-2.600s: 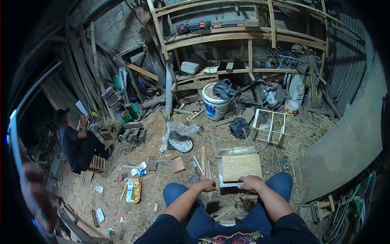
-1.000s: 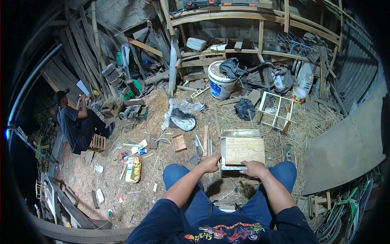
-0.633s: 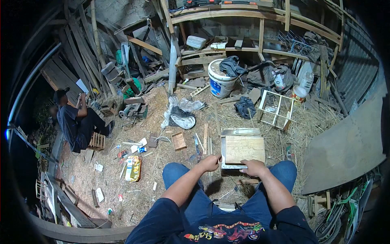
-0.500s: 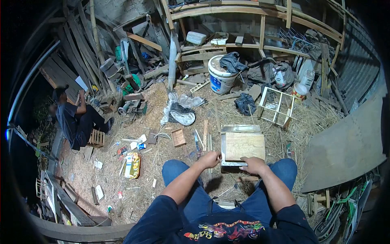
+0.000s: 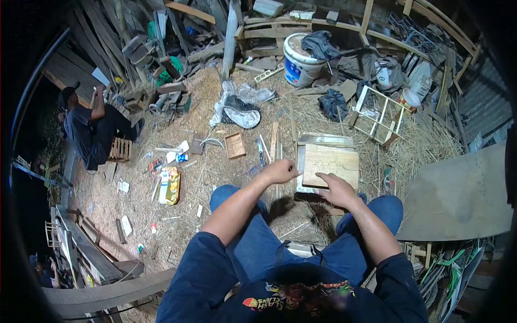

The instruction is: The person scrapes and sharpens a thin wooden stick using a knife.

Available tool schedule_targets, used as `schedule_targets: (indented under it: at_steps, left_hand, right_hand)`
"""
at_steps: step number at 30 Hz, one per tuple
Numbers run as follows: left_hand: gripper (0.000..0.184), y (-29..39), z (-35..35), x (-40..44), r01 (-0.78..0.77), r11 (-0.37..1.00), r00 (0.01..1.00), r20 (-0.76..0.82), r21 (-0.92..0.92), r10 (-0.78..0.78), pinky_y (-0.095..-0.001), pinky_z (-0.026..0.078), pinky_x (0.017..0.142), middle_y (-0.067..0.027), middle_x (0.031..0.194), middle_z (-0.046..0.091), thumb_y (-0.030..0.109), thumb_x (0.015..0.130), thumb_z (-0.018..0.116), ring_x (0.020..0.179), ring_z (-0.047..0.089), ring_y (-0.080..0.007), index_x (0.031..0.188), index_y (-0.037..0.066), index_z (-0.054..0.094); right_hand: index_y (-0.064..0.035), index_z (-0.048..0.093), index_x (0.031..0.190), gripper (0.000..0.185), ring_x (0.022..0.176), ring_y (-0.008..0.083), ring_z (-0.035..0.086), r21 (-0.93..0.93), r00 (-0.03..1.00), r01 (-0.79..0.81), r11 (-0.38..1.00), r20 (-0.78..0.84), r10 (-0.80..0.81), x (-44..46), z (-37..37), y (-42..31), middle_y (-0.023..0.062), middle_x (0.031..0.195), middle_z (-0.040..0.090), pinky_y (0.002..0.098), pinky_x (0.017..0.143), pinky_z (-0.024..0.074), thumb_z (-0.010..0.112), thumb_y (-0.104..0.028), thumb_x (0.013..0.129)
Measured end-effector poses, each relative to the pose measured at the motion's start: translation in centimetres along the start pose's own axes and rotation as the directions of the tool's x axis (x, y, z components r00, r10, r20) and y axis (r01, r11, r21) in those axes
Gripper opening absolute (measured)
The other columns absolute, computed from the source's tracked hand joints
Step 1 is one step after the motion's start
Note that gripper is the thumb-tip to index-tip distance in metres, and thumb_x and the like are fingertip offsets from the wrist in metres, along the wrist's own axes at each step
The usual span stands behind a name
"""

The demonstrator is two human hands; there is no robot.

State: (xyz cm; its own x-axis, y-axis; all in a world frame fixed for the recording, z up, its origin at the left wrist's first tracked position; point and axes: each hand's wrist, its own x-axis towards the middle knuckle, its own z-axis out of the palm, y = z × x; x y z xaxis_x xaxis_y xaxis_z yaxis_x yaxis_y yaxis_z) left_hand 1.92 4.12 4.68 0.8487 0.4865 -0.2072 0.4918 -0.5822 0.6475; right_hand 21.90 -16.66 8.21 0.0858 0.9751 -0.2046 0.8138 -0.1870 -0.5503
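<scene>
Right hand [image 5: 339, 192] has shifted: one finger now reaches farther in over the top of the wooden board [image 5: 334, 161], where it sat at the near edge half a second ago. View has tipped lower too. That finger is extended, the thumb side down by the board's near edge; pinching or merely resting, cannot tell. Left hand [image 5: 281, 171] is curled, fingertips at the left edge of the white slab [image 5: 307, 189] under the board; firmness of grip not shown. Board lies flat on the slab, slab showing along its left and near sides, much as before, so I judge this a change of hold rather than any shift of the board. Beyond the board, loose planks [image 5: 326, 140]. Left of it, a knife [image 5: 262, 153], then a small open box [image 5: 235, 145]. Farther beyond, right of the board, a pale wooden frame [image 5: 379, 116]; far left, a seated person [image 5: 89, 126].
</scene>
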Motion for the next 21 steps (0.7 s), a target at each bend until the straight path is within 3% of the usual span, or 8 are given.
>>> schedule_targets:
  at_steps: [3,5,11,15,21]
  left_hand:
    - [0.055,-2.4,-1.9,2.5,-0.004,0.999,0.999,-0.048,-0.038,0.002,-0.0450,0.056,0.075,-0.0224,0.085,0.074,0.054,0.095,0.071,0.079,0.073,-0.0321,0.095,-0.001,0.076]
    - [0.056,-3.5,-4.0,3.9,0.082,0.991,0.995,-0.044,-0.105,-0.087,-0.0434,0.056,0.076,-0.0207,0.085,0.075,0.054,0.095,0.071,0.080,0.072,-0.0287,0.096,-0.001,0.076]
    - [0.057,-5.5,-10.6,4.3,0.132,0.982,0.987,-0.076,-0.138,-0.143,-0.0423,0.055,0.075,-0.0186,0.082,0.073,0.055,0.095,0.071,0.078,0.070,-0.0256,0.095,-0.002,0.076]
    - [0.059,-13.2,-9.2,5.9,0.128,0.992,0.988,0.084,-0.014,-0.127,-0.0418,0.053,0.069,-0.0170,0.076,0.071,0.056,0.097,0.068,0.072,0.069,-0.0253,0.095,-0.003,0.076]
    - [0.049,-23.0,-5.1,6.7,0.237,0.939,0.960,0.206,-0.248,-0.188,-0.0334,0.055,0.067,-0.0090,0.082,0.074,0.049,0.100,0.070,0.072,0.067,-0.0151,0.100,0.000,0.077]
  right_hand:
    - [-0.0148,0.055,0.149,0.063,0.118,0.0401,0.065,0.008,1.000,0.002,1.000,0.007,-0.002,2.1,0.8,-0.7,0.0201,0.126,0.065,0.0472,0.099,0.0528,0.072,-0.041,0.094]
    - [-0.0147,0.055,0.149,0.062,0.118,0.0397,0.065,0.011,1.000,-0.018,1.000,0.025,0.018,3.6,1.8,-1.0,0.0195,0.126,0.065,0.0470,0.100,0.0528,0.072,-0.040,0.094]
    - [-0.0138,0.056,0.146,0.058,0.113,0.0385,0.065,0.043,0.998,0.021,0.999,0.056,-0.024,9.5,4.8,-2.1,0.0174,0.120,0.064,0.0473,0.096,0.0538,0.072,-0.035,0.094]
    - [-0.0137,0.055,0.147,0.058,0.115,0.0387,0.064,0.033,0.996,0.021,0.999,0.090,-0.024,13.6,6.7,-2.5,0.0177,0.122,0.063,0.0478,0.096,0.0538,0.072,-0.033,0.095]
    - [-0.0138,0.054,0.148,0.057,0.117,0.0391,0.064,0.070,0.997,0.033,0.997,0.070,-0.038,18.4,10.2,-2.1,0.0179,0.125,0.062,0.0485,0.098,0.0536,0.071,-0.032,0.096]
